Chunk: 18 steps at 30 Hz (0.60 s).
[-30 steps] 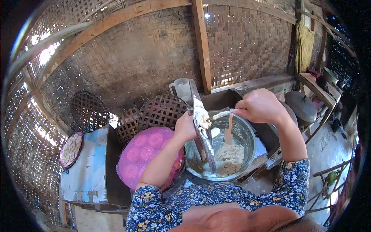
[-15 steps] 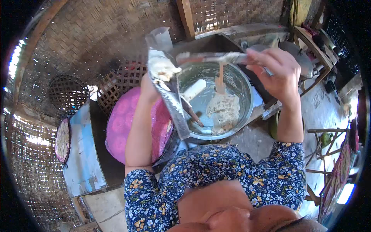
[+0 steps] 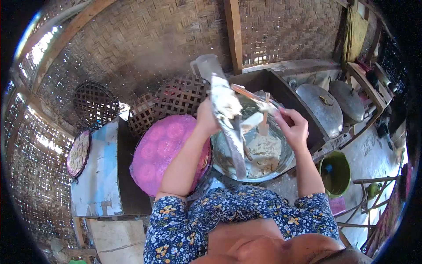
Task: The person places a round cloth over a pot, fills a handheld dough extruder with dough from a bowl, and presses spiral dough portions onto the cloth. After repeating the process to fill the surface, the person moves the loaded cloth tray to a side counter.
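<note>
My left hand point(image 3: 206, 116) is closed around a long, dough-smeared, press-like tool point(image 3: 238, 165), tilted over the left side of a metal basin point(image 3: 228, 174). A lump of white dough point(image 3: 228, 105) clings to the tool's upper part. My right hand point(image 3: 292, 127) pinches one end of a narrow flat stick point(image 3: 248, 93), coated with dough near the fingers; its brownish end points toward the tool. In the basin lie a mass of pale dough point(image 3: 264, 149), a wooden spatula point(image 3: 263, 128) and a white cylindrical piece point(image 3: 252, 122).
Left of the basin sits a round tray under pink plastic point(image 3: 160, 145). Woven baskets point(image 3: 180, 94) lean behind it. Large metal lids point(image 3: 321, 108) stand at the right, with a green bucket point(image 3: 335, 174) below. A tray of pale rounds point(image 3: 79, 154) is far left.
The view has shifted, so most things appear farther right and lower. My right hand has come down and inward, bringing the stick closer to the tool. Both hands keep their hold.
</note>
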### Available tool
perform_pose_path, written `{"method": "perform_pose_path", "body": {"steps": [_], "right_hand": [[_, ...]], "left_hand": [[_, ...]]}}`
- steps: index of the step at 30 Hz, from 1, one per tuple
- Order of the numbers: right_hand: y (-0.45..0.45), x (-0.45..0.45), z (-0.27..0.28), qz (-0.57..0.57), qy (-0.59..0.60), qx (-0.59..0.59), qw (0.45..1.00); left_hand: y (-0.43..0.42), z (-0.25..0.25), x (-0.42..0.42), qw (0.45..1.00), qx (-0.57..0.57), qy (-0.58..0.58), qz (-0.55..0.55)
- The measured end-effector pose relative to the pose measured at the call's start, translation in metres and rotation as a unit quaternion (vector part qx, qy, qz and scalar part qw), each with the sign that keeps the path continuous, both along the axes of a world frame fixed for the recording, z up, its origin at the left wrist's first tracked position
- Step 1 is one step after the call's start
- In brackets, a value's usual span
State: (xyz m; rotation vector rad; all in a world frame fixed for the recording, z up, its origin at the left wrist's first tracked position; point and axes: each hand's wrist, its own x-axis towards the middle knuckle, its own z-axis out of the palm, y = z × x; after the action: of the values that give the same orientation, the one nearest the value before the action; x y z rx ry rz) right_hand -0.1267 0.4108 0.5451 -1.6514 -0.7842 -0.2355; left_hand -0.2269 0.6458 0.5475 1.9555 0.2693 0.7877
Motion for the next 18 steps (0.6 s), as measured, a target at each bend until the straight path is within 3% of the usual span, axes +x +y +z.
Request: {"method": "perform_pose_path", "body": {"steps": [2,3,4,8,13,16,17,18], "right_hand": [[0.019,-0.009,0.021,-0.063,-0.154,0.006,0.986],[0.026,-0.003,0.021,-0.113,-0.288,-0.01,0.951],[0.03,0.0,0.02,-0.115,-0.344,0.021,0.932],[0.024,-0.01,0.01,-0.051,-0.36,0.0,0.931],[0.009,-0.029,0.002,0.034,-0.298,-0.029,0.954],[-0.004,-0.01,-0.013,0.157,-0.056,-0.056,0.984],[-0.003,-0.008,-0.004,0.178,0.088,-0.014,0.98],[0.007,0.006,-0.008,0.129,0.045,0.029,0.99]], "left_hand": [[-0.025,0.021,-0.004,0.99,0.143,0.015,0.018],[-0.028,0.019,-0.001,0.991,0.135,-0.001,-0.001],[-0.027,0.014,0.002,0.992,0.127,-0.017,-0.02],[0.01,-0.032,0.026,0.991,-0.09,-0.038,-0.096],[0.036,-0.034,0.017,0.999,-0.012,0.018,-0.047],[0.041,-0.017,0.004,0.973,0.214,0.063,-0.058],[0.038,-0.017,0.009,0.987,0.128,0.019,-0.101],[0.034,-0.017,0.015,0.989,0.038,-0.024,-0.143]]}}
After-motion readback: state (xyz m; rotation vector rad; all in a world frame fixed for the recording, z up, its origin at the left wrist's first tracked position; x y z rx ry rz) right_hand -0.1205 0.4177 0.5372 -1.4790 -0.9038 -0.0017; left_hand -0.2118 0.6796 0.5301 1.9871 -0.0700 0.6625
